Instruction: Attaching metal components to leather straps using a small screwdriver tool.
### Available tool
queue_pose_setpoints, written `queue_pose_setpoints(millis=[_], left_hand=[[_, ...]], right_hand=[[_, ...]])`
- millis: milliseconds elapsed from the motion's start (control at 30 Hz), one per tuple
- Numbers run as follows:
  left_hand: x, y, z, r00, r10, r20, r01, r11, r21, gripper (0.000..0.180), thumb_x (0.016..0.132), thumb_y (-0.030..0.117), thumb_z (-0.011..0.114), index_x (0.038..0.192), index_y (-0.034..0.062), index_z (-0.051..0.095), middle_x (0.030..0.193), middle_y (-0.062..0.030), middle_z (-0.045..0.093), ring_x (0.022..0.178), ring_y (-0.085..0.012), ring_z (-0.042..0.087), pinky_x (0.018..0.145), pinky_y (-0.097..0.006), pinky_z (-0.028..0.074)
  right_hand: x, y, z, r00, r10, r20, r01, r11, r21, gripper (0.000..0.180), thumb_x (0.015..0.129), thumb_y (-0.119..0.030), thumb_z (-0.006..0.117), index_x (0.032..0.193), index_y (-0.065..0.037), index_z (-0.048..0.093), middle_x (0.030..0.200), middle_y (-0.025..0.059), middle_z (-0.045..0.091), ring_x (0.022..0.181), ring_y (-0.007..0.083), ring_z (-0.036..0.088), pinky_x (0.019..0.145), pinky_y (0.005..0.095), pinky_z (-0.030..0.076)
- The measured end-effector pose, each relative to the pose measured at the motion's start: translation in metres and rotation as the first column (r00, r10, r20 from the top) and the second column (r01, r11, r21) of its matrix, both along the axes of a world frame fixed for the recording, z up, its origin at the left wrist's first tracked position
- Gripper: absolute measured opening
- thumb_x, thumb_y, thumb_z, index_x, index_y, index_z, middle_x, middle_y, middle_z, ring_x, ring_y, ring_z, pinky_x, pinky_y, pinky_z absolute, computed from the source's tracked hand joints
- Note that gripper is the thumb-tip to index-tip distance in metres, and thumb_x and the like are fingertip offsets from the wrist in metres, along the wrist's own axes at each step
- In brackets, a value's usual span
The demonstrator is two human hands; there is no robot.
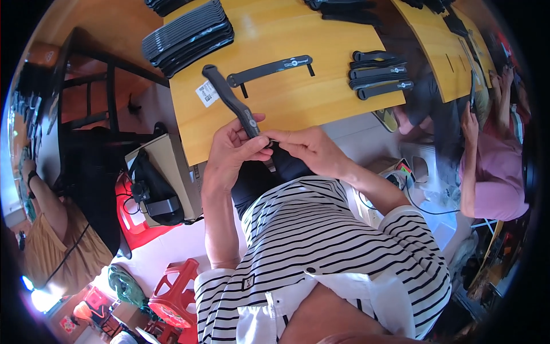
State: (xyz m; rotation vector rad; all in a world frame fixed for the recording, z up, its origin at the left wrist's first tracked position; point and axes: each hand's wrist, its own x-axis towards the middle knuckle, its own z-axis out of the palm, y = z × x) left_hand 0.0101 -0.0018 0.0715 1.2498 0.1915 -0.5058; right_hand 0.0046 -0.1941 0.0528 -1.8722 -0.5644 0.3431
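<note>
My left hand (232, 148) is closed round the lower part of a long black strap (228, 97). From that grip the strap slants up and away over the near edge of the wooden table (326, 106). My right hand (314, 150) pinches at its near end, close to my left thumb; the fingertips partly hide that end. Just beyond lies another black strap (269, 70) with two short dark strips (244, 90) sticking out beneath it. A white printed label (207, 94) rests to the left of the held strap.
Black straps form a tall stack (186, 39) at the table's far left and a smaller pile (381, 75) at its right. A cardboard box (172, 163) and a red stool (175, 295) stand to my left. People work on both sides, one in a pink top (498, 169).
</note>
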Motion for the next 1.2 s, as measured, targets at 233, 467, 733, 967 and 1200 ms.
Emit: queue_pose_setpoints(millis=[233,467,733,967,1200], left_hand=[[-0.001,0.001,-0.002,0.996,-0.087,-0.01,0.084,0.987,-0.14,0.049,0.074,0.002,0.068,0.118,-0.0057,0.047,0.082,-0.007,0.06,0.068,-0.0166,0.064,0.063,-0.025,0.056],[-0.001,0.002,-0.009,0.991,-0.13,0.008,0.129,0.968,-0.217,0.048,0.075,0.004,0.066,0.118,-0.0057,0.047,0.083,-0.0064,0.06,0.068,-0.016,0.063,0.063,-0.025,0.056],[0.0,-0.006,-0.005,0.989,-0.146,-0.033,0.138,0.973,-0.187,0.044,0.075,0.005,0.063,0.115,-0.006,0.049,0.081,-0.0074,0.06,0.066,-0.0144,0.062,0.059,-0.023,0.055],[0.001,-0.013,0.0,0.904,-0.424,-0.055,0.403,0.888,-0.22,0.048,0.073,0.007,0.066,0.115,-0.0072,0.048,0.084,-0.0101,0.061,0.064,-0.0128,0.062,0.056,-0.022,0.054],[-0.003,-0.018,-0.017,0.901,-0.426,-0.084,0.324,0.788,-0.524,0.048,0.074,0.004,0.066,0.116,-0.0089,0.045,0.083,-0.0127,0.062,0.064,-0.0159,0.064,0.058,-0.024,0.056]], right_hand=[[0.01,-0.014,-0.001,0.718,0.3,-0.627,0.06,0.872,0.486,0.03,0.091,-0.008,0.047,0.121,-0.005,0.054,0.061,-0.0066,0.044,0.048,0.0002,0.033,0.041,0.016,0.026],[0.01,-0.016,0.001,0.545,0.412,-0.73,0.109,0.829,0.548,0.034,0.091,-0.005,0.046,0.125,-0.004,0.049,0.057,-0.0079,0.037,0.047,0.0007,0.03,0.041,0.0147,0.022],[0.015,-0.024,0.024,0.995,0.032,-0.098,-0.028,0.999,0.046,0.021,0.082,-0.015,0.06,0.1,-0.005,0.061,0.055,0.0,0.044,0.049,0.0084,0.039,0.046,0.0244,0.031],[0.019,-0.024,0.025,0.914,0.401,0.063,-0.399,0.916,-0.038,0.018,0.08,-0.017,0.062,0.073,-0.002,0.055,0.054,0.0092,0.046,0.047,0.0236,0.042,0.047,0.0317,0.033],[0.01,-0.023,0.022,0.841,0.363,-0.402,-0.16,0.875,0.456,0.02,0.082,-0.012,0.053,0.064,-0.003,0.054,0.05,0.0012,0.047,0.041,0.0053,0.042,0.039,0.0232,0.03]])
